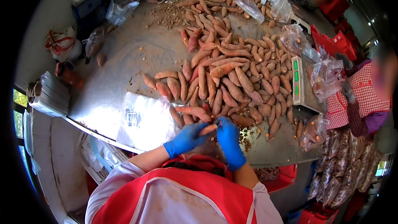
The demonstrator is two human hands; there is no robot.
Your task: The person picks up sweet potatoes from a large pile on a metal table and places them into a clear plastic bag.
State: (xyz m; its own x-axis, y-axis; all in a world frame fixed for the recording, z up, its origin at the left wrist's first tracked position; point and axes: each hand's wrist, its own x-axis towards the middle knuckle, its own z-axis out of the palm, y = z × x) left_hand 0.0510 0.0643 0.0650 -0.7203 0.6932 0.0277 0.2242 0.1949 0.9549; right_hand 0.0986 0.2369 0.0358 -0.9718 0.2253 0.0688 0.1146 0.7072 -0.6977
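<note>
My left hand (188,138), in a blue glove, is closed around a sweet potato (208,129) in front of my chest. At the sweet potato's right end is my right hand (229,140), also blue-gloved, with its fingertips bent together; whether they hold a small piece or a tool cannot be made out. Just beyond both hands lies a large heap of sweet potatoes (214,84) on the metal table (115,65). Clear plastic bags (146,121) lie flat at the table's near edge, left of my hands.
A scale (298,81) stands right of the heap. Beside it a co-worker in a checked apron handles a filled bag (326,74); another person is at the far right. Bagged sweet potatoes (342,161) are stacked at right. A red crate (284,177) sits under the table, a white crate (96,158) at lower left.
</note>
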